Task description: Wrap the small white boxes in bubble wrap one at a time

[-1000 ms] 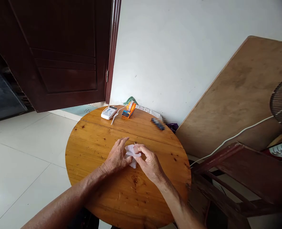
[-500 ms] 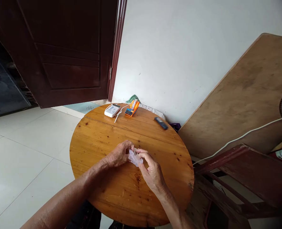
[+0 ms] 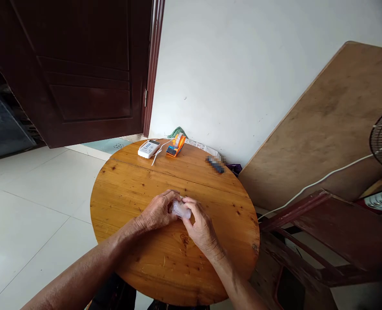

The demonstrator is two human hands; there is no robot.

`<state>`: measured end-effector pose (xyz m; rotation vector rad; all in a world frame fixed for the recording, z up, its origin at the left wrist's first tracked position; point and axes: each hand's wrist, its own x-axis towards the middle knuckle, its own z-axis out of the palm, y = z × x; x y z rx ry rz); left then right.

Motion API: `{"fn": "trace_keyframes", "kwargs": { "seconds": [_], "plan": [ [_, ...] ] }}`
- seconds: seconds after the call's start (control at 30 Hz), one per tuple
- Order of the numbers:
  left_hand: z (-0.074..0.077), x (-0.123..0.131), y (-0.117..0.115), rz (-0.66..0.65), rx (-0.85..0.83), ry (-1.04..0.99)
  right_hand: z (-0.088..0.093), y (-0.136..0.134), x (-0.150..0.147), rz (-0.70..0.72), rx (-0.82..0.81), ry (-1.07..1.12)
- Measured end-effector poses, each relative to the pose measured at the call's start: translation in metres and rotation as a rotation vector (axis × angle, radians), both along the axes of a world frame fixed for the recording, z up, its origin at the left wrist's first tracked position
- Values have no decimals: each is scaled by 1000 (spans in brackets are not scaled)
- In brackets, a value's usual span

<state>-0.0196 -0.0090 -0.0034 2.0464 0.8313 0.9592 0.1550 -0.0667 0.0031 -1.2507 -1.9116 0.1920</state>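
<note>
1. Both hands are together near the middle of the round honey-coloured wooden tabletop (image 3: 126, 193), on the side closer to the camera.
2. Between them sits a small crumpled whitish translucent wad (image 3: 180, 209). Can't tell if it's plastic film or thin paper.
3. The left hand (image 3: 157, 213) is curled in, fingers bent and closed on the wad's left side, with the heel of the hand down on the wood.
4. The right hand (image 3: 201, 224) pinches the wad's right side, fingertips tucked over the top of it. So both hands are gripping it, neither is spread wide.
5. The wad is just above the wood or touching it, hard to say which.
6. Along the far edge, well apart from the hands:
   - a flat white box-shaped gadget (image 3: 148, 148)
   - a thin white cable (image 3: 155, 157) just beside it
   - an orange plastic tape dispenser (image 3: 175, 146)
   - a small dark blurred object (image 3: 214, 164) further right
7. A big brown wooden board (image 3: 323, 129) leans on the white wall to the right, and a dark brown panelled door (image 3: 81, 73) is at the back left.
</note>
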Motion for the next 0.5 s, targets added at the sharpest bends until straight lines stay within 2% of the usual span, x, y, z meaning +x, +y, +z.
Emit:
{"fn": "trace_keyframes", "kwargs": {
  "seconds": [0.07, 0.13, 0.2, 0.27, 0.37, 0.43, 0.5],
  "plan": [
    [3, 0, 0, 52, -49, 18, 9, 6, 1, -5, -134, 105],
    [8, -1, -1, 120, -102, 116, 16, 13, 2, 13, -339, 227],
    [14, -4, 0, 202, -121, 244, 20, 20, 2, 43, -545, 377],
    [19, -7, 0, 238, -104, 297, 20, 28, 2, 59, -684, 514],
    [20, -9, 2, 120, -160, 158, 20, 39, 2, 55, -749, 569],
    [16, -9, 3, 20, -286, 37, 21, 46, 4, 61, -744, 509],
    [11, -7, 5, -20, -396, -54, 25, 52, 4, 60, -721, 430]
  ]
}}
